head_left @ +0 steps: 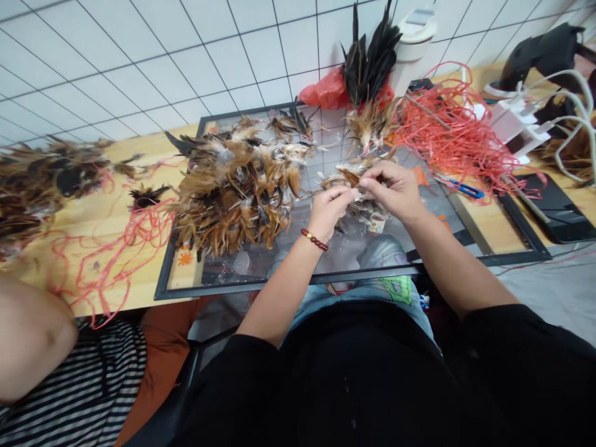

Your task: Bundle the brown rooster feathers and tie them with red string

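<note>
Both my hands meet over a small pile of feathers (pixel 365 208) on the glass-topped frame (pixel 298 273). My left hand (pixel 329 210), with a red bead bracelet on its wrist, has its fingers pinched together on something small and pale that I cannot make out. Touching it from the right, my right hand (pixel 393 189) pinches a brown feather (pixel 350 176) between thumb and fingers. A small roll of printed tape (pixel 376 222) lies just below my hands. Left of them spreads a big heap of brown feathers (pixel 237 192).
Black feathers (pixel 367 68) stand by a red bag (pixel 326 90) at the back. Tangled red strips (pixel 456 130), a blue cutter (pixel 465 188), a phone (pixel 559 208) and white cables lie right. A person's arm (pixel 32 335) is at lower left, near more strips (pixel 102 267) and feathers.
</note>
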{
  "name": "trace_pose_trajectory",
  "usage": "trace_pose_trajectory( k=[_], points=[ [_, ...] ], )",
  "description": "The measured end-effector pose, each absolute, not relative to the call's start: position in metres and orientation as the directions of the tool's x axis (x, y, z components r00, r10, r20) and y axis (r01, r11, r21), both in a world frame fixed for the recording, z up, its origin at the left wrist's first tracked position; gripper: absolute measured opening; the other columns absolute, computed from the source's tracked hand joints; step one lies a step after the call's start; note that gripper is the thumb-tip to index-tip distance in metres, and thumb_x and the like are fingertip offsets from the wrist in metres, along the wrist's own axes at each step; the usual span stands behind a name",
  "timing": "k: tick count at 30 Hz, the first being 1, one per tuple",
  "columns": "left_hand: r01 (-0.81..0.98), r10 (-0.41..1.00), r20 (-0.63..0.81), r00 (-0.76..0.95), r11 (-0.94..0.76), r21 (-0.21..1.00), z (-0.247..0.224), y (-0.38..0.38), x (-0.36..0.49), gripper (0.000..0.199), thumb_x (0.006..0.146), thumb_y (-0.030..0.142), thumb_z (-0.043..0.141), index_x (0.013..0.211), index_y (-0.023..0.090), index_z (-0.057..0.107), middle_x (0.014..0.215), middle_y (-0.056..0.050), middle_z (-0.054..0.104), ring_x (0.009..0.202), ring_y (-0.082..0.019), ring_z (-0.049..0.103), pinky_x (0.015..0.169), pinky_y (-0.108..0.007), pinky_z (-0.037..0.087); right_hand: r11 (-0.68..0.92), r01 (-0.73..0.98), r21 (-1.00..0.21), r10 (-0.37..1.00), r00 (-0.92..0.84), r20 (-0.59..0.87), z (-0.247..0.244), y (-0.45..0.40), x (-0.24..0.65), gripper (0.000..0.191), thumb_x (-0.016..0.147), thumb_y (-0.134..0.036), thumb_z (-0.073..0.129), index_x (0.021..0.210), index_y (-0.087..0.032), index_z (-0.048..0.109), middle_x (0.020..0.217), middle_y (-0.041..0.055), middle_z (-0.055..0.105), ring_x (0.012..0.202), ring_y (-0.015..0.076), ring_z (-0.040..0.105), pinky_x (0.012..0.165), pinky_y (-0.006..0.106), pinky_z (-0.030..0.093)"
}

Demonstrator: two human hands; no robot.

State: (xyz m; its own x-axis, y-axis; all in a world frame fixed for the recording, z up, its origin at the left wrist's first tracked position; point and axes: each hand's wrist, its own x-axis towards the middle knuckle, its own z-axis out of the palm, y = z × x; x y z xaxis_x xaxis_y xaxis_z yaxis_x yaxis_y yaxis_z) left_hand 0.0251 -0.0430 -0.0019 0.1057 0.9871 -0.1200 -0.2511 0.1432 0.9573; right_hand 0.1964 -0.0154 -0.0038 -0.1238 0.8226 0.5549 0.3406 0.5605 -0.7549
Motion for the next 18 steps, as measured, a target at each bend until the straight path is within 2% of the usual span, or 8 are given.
trace_pose_trajectory(
  k=[2,4,7,10,13,18],
  points=[
    [-0.425,0.964,-0.242,0.105,0.264,0.866,0.003,-0.042,0.025,0.010,0.080,0.019,0.079,0.074,0.016,0.071,0.057,0.006,0.051,0.051,-0.003,0.042,0.050,-0.019,0.034,0.541,0.325,-0.776,0.825,-0.027,0.564,-0.005,-0.014,0.197,0.043,0.087,-0.066,0.070,0.086,-0.023,0.072,0.081,0.0034,0.069,0.073,0.0174,0.060,0.071,0.034,0.050],
    [-0.561,0.945,-0.314,0.095,0.312,0.767,0.007,-0.040,0.024,0.011,0.078,0.015,0.080,0.078,0.015,0.069,0.059,0.007,0.055,0.050,-0.002,0.046,0.050,-0.017,0.038,0.529,0.329,-0.782,0.823,0.026,0.567,-0.006,-0.013,0.197,0.045,0.086,-0.068,0.070,0.087,-0.023,0.072,0.081,0.0031,0.068,0.073,0.0167,0.059,0.070,0.034,0.050],
    [-0.682,0.913,-0.398,0.087,0.346,0.644,0.013,-0.038,0.023,0.013,0.079,0.009,0.078,0.080,0.014,0.066,0.065,0.005,0.063,0.053,-0.002,0.055,0.058,-0.015,0.047,0.536,0.340,-0.773,0.831,-0.050,0.554,-0.006,-0.014,0.194,0.047,0.084,-0.068,0.072,0.080,-0.022,0.071,0.073,0.0017,0.064,0.066,0.0148,0.054,0.066,0.032,0.048],
    [-0.750,0.893,-0.438,0.104,0.360,0.555,0.015,-0.036,0.022,0.011,0.086,0.004,0.069,0.081,0.014,0.065,0.065,0.005,0.064,0.055,-0.002,0.060,0.065,-0.015,0.052,0.538,0.337,-0.772,0.842,-0.168,0.513,-0.007,-0.018,0.188,0.044,0.083,-0.065,0.075,0.078,-0.021,0.072,0.071,0.0014,0.064,0.063,0.0135,0.051,0.062,0.031,0.045],
    [-0.772,0.884,-0.448,0.137,0.379,0.511,0.014,-0.035,0.022,0.013,0.089,0.004,0.066,0.081,0.013,0.066,0.067,0.004,0.066,0.057,-0.003,0.062,0.067,-0.017,0.052,0.515,0.329,-0.792,0.856,-0.235,0.459,-0.009,-0.021,0.183,0.040,0.082,-0.061,0.077,0.083,-0.021,0.074,0.076,0.0021,0.066,0.063,0.0130,0.052,0.059,0.029,0.043],
    [-0.739,0.896,-0.397,0.197,0.402,0.541,0.008,-0.035,0.022,0.010,0.085,0.007,0.073,0.078,0.013,0.069,0.069,0.003,0.068,0.057,-0.004,0.060,0.065,-0.018,0.050,0.499,0.315,-0.807,0.864,-0.256,0.434,-0.010,-0.020,0.182,0.043,0.079,-0.061,0.080,0.090,-0.021,0.074,0.081,0.0017,0.066,0.062,0.0118,0.051,0.060,0.029,0.043]
  ],
)
